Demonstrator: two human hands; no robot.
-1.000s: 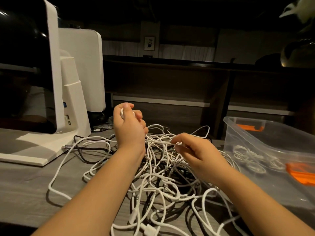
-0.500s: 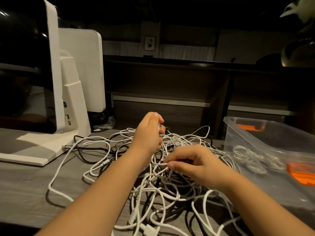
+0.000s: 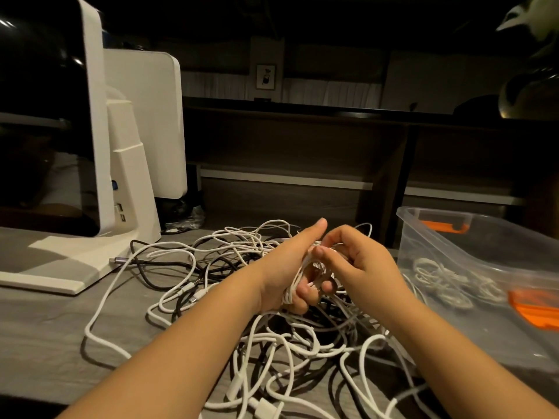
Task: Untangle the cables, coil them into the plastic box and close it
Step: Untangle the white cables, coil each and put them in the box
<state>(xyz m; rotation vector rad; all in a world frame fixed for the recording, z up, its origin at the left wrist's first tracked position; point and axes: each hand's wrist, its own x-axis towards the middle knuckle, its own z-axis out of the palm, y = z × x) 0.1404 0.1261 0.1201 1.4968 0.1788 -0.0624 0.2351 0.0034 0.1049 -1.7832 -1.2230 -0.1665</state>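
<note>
- A white cable [image 3: 298,275] is wound in loops around the left hand [image 3: 284,267], which is held above the middle of the tangled pile of cables [image 3: 272,328] on the desk [image 3: 45,337].
- The loops run roughly upright across the palm, so the coil's long axis stands near vertical, between thumb and curled fingers [image 3: 305,293]; those fingers are clamped on the bundle.
- The right hand [image 3: 360,264] sits just beside it, to the right, its thumb and forefinger pinched together on the same cable at the coil's upper edge.
- The loose tail seems to drop back into the pile below; which strand it is cannot be told.
- The plastic box [image 3: 438,246] stands open further right, coiled cables already inside, nearer the right hand; the next wrap likely feeds from right to left.
</note>
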